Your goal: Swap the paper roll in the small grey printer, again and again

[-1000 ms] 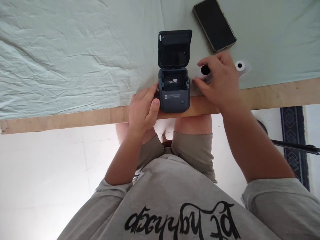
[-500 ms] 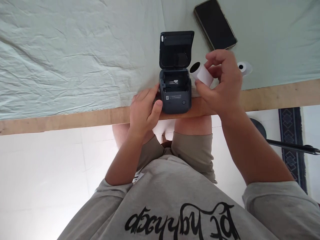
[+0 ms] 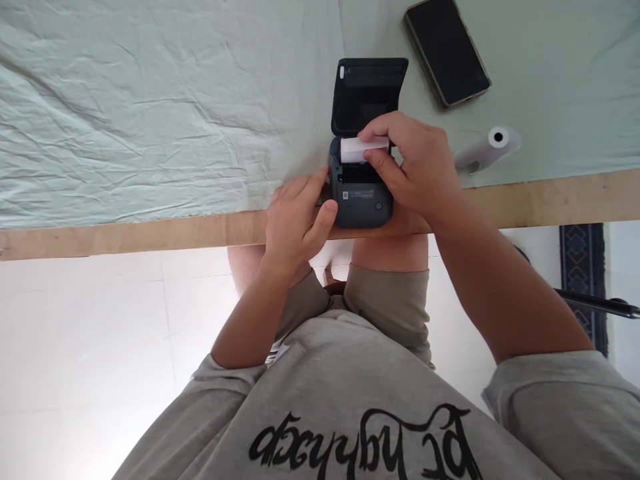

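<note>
A small dark label printer (image 3: pixel 364 207) stands near the table's front edge, its lid (image 3: pixel 367 93) tipped back. My right hand (image 3: pixel 417 160) pinches a white paper roll (image 3: pixel 353 151) between thumb and fingers. The roll lies crosswise at the printer's open compartment; whether it is fully seated I cannot tell. My left hand (image 3: pixel 295 217) rests at the printer's left side, fingertips against the casing and thumb apart from the fingers. Part of the compartment is hidden by my right hand.
Behind and to the right lies a black phone (image 3: pixel 447 50). Another white paper roll (image 3: pixel 500 139), with a loose tail, sits right of my right hand. A pale green cloth (image 3: pixel 175 100) covers the table behind its bare wooden edge (image 3: pixel 200 233).
My right hand has carried the paper roll leftward from beside the printer to its compartment, turning it crosswise. My left hand stays at the printer's side. The view has shifted slightly.
</note>
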Demonstrator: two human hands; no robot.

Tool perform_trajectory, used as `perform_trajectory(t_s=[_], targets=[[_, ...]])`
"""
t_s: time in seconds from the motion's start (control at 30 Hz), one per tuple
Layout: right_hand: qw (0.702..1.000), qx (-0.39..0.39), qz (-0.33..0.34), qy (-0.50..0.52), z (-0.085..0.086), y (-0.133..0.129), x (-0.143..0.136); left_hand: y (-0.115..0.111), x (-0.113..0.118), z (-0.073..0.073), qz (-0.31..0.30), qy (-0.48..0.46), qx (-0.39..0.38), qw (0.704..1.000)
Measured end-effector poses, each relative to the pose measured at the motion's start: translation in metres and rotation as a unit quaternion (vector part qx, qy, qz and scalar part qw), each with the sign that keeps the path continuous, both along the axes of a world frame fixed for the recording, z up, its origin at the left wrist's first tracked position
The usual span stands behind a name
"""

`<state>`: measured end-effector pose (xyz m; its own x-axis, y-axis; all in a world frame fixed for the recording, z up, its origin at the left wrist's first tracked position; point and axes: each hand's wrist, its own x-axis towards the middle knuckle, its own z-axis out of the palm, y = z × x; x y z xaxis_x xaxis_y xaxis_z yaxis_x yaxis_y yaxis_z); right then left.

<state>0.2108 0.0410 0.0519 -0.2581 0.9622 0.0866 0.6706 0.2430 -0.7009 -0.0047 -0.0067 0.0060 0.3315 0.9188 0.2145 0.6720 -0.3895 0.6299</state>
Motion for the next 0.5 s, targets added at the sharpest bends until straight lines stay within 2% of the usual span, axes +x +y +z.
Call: perform_trajectory(t_s=[0.2, 0.37, 0.5], targets=[[0.999, -0.029, -0.016, 0.03, -0.001, 0.003, -0.001, 0.001, 0.0, 0.001, -0.007, 0.003, 0.0, 1.0], [0.995, -0.04, -0.022, 0.094, 0.0, -0.003, 0.001, 0.001, -0.001, 0.002, -0.001, 0.005, -0.005, 1.0], [0.994, -0.054, -0.018, 0.097, -0.007, -0.013, 0.006, 0.003, -0.002, 0.004, 0.006, -0.039, -0.021, 0.999]])
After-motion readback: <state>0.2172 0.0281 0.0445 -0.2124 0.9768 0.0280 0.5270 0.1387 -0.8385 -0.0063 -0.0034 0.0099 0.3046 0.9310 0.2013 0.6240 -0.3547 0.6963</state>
